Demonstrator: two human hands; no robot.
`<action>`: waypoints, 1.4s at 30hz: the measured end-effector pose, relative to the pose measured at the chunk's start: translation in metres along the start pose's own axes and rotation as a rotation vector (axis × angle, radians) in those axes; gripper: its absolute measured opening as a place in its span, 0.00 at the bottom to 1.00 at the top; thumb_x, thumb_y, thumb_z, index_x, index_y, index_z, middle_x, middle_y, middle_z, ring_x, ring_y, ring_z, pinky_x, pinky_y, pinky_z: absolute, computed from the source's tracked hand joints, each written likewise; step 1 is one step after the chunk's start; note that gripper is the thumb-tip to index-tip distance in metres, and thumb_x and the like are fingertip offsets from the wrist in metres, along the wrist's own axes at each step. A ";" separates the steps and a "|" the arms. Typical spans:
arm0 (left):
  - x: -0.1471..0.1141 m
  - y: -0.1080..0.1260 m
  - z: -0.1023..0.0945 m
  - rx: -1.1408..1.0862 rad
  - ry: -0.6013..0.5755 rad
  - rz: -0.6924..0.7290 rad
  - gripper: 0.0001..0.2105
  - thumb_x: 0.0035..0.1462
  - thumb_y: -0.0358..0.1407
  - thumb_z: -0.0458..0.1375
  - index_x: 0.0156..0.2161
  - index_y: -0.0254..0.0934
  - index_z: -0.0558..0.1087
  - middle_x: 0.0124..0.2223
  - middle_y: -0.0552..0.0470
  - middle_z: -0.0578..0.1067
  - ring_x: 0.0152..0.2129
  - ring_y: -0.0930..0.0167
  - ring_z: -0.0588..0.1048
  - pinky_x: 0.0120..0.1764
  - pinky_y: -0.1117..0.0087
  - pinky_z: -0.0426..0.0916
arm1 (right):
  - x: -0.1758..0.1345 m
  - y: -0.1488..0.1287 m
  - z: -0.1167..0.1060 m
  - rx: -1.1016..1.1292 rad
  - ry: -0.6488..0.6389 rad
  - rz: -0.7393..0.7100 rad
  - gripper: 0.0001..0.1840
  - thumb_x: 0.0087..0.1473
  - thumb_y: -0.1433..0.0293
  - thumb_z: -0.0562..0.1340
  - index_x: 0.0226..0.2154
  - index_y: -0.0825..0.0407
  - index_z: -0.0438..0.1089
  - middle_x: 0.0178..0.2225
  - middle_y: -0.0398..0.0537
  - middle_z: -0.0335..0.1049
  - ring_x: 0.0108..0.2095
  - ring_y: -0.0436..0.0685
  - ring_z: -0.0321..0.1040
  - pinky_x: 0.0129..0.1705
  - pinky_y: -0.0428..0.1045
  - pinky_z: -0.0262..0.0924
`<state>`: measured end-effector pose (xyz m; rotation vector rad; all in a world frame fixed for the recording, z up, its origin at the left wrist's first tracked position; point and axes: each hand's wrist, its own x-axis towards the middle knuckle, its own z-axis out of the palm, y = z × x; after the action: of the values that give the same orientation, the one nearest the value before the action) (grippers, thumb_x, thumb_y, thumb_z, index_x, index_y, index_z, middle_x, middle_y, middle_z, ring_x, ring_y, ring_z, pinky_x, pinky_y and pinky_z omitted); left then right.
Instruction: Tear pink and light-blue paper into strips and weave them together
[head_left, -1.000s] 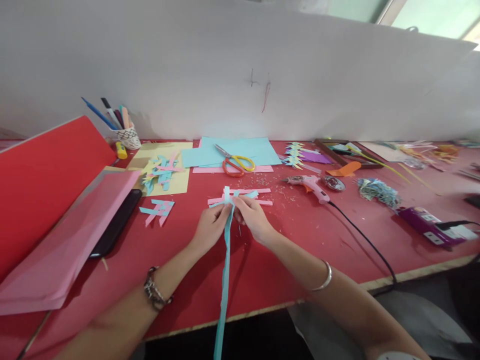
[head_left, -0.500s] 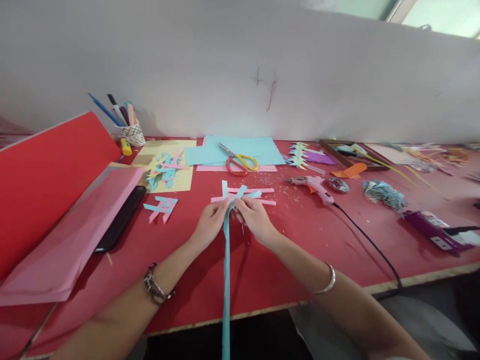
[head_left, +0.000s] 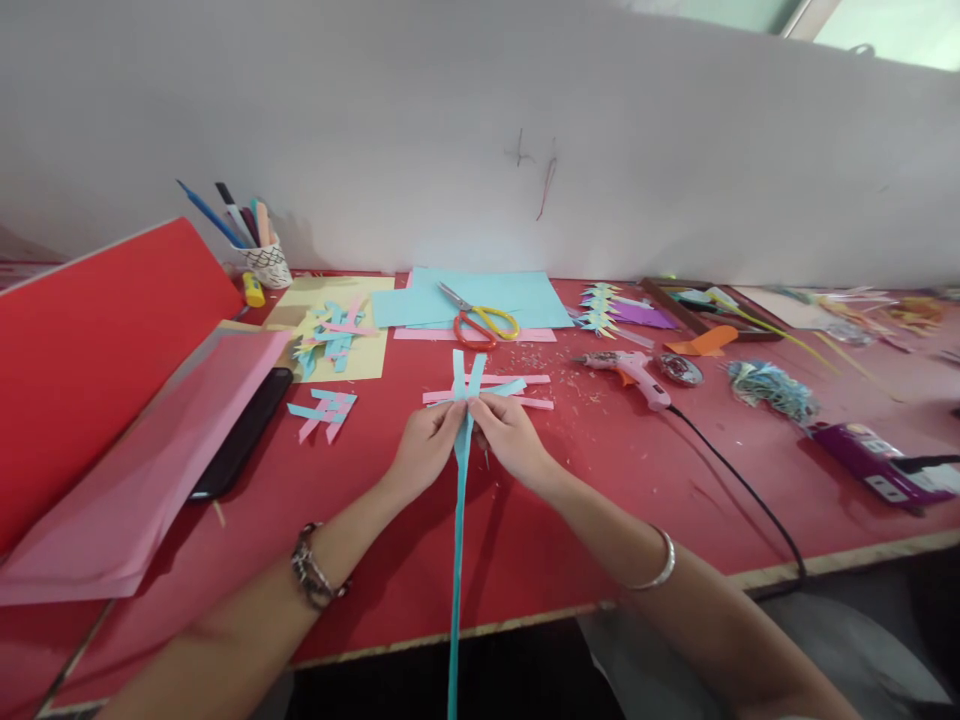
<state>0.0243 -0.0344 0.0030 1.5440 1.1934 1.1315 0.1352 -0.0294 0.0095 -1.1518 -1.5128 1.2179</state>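
A: Where is the work, and who has hold of it?

B: Above the red tabletop (head_left: 390,600), near its middle, with thin, straight pink paper strips (head_left: 529,379) lying just to the far side. The left hand (head_left: 429,440) and right hand (head_left: 506,432) both pinch the long, narrow light-blue paper strip (head_left: 460,500), thumbs almost meeting.

A: How would it handle?

B: Next to weightless, I'd judge, and limp along its length; a hard tug could crease or tear it. Best taken flat between thumb and forefinger, close to where the ends meet, leaving the tail loose.

A: And its looks?

B: Plain pale blue. Two short ends splay in a narrow V on the far side; a long tail runs past the tabletop's near edge. Whether it's one folded length or two, I can't tell.
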 end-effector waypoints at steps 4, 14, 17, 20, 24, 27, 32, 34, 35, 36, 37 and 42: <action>-0.001 0.003 0.000 -0.008 0.043 -0.017 0.16 0.47 0.44 0.45 0.16 0.37 0.56 0.16 0.60 0.52 0.14 0.78 0.53 0.18 0.76 0.50 | -0.001 -0.001 0.000 -0.012 0.000 0.007 0.16 0.48 0.67 0.49 0.13 0.52 0.51 0.11 0.34 0.47 0.12 0.42 0.45 0.15 0.42 0.40; 0.001 0.005 -0.001 -0.051 -0.076 -0.029 0.17 0.49 0.44 0.44 0.17 0.36 0.61 0.15 0.58 0.59 0.15 0.76 0.59 0.21 0.75 0.56 | -0.001 -0.007 0.001 0.069 0.138 0.036 0.17 0.49 0.69 0.49 0.12 0.52 0.51 0.08 0.33 0.48 0.12 0.42 0.46 0.17 0.42 0.42; 0.000 0.002 -0.001 -0.001 -0.054 0.006 0.16 0.49 0.42 0.45 0.17 0.36 0.60 0.15 0.59 0.58 0.14 0.77 0.57 0.19 0.76 0.53 | 0.000 -0.007 0.001 0.095 0.129 0.069 0.16 0.48 0.68 0.51 0.13 0.52 0.52 0.09 0.33 0.48 0.12 0.42 0.45 0.16 0.42 0.41; 0.000 0.000 -0.001 0.068 -0.022 0.042 0.16 0.50 0.42 0.44 0.17 0.36 0.59 0.15 0.60 0.56 0.14 0.78 0.55 0.18 0.76 0.51 | 0.000 -0.007 0.001 0.068 0.089 0.089 0.15 0.46 0.70 0.51 0.12 0.52 0.51 0.10 0.33 0.48 0.12 0.42 0.45 0.16 0.42 0.40; -0.001 0.001 -0.002 0.150 0.007 0.057 0.16 0.51 0.42 0.43 0.17 0.36 0.59 0.15 0.59 0.56 0.14 0.78 0.54 0.18 0.75 0.49 | -0.001 -0.006 0.000 -0.014 0.027 0.056 0.16 0.47 0.71 0.50 0.12 0.53 0.52 0.09 0.34 0.50 0.12 0.42 0.46 0.16 0.42 0.41; -0.002 0.003 -0.003 0.147 0.095 0.043 0.16 0.50 0.42 0.44 0.16 0.37 0.55 0.15 0.60 0.52 0.14 0.78 0.52 0.18 0.75 0.48 | -0.001 -0.004 -0.001 -0.062 0.034 0.029 0.17 0.47 0.70 0.50 0.11 0.52 0.51 0.09 0.34 0.50 0.12 0.42 0.46 0.17 0.42 0.41; -0.002 0.003 -0.001 0.051 0.045 0.044 0.17 0.51 0.43 0.44 0.16 0.37 0.55 0.15 0.60 0.53 0.14 0.78 0.53 0.19 0.75 0.50 | 0.000 -0.003 -0.002 0.013 0.104 -0.005 0.16 0.47 0.69 0.51 0.13 0.52 0.50 0.10 0.34 0.48 0.13 0.43 0.46 0.17 0.42 0.41; -0.002 0.002 -0.001 0.035 -0.030 0.048 0.17 0.51 0.43 0.44 0.17 0.36 0.58 0.16 0.59 0.57 0.15 0.77 0.56 0.19 0.75 0.52 | 0.000 -0.003 -0.002 0.056 0.132 -0.025 0.15 0.48 0.68 0.50 0.13 0.52 0.50 0.10 0.34 0.48 0.13 0.43 0.47 0.17 0.43 0.42; -0.002 0.002 0.000 0.035 -0.049 0.049 0.17 0.51 0.43 0.44 0.17 0.36 0.60 0.17 0.59 0.58 0.15 0.77 0.57 0.20 0.75 0.53 | 0.000 -0.003 -0.002 0.067 0.133 -0.028 0.15 0.48 0.67 0.50 0.14 0.51 0.51 0.10 0.34 0.48 0.13 0.43 0.47 0.17 0.43 0.42; -0.002 0.001 0.000 0.040 -0.058 0.048 0.17 0.51 0.43 0.44 0.17 0.36 0.61 0.17 0.59 0.59 0.15 0.77 0.58 0.20 0.76 0.53 | 0.000 -0.004 -0.002 0.071 0.129 -0.026 0.16 0.48 0.66 0.50 0.14 0.51 0.51 0.10 0.34 0.48 0.13 0.43 0.47 0.17 0.43 0.42; -0.002 0.000 0.000 0.047 -0.056 0.047 0.17 0.51 0.43 0.44 0.17 0.35 0.61 0.16 0.59 0.58 0.15 0.77 0.57 0.20 0.76 0.53 | 0.000 -0.003 -0.002 0.069 0.120 -0.024 0.16 0.48 0.66 0.50 0.14 0.51 0.50 0.10 0.34 0.47 0.13 0.43 0.46 0.17 0.43 0.41; -0.002 -0.002 -0.001 0.075 -0.022 0.066 0.17 0.51 0.42 0.43 0.18 0.35 0.62 0.16 0.59 0.57 0.15 0.77 0.57 0.20 0.76 0.53 | -0.003 -0.003 -0.001 -0.034 0.040 -0.041 0.14 0.48 0.68 0.50 0.15 0.52 0.52 0.12 0.34 0.48 0.14 0.43 0.45 0.17 0.42 0.42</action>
<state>0.0231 -0.0365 0.0012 1.6594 1.1901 1.1204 0.1359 -0.0324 0.0125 -1.1548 -1.5248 1.1394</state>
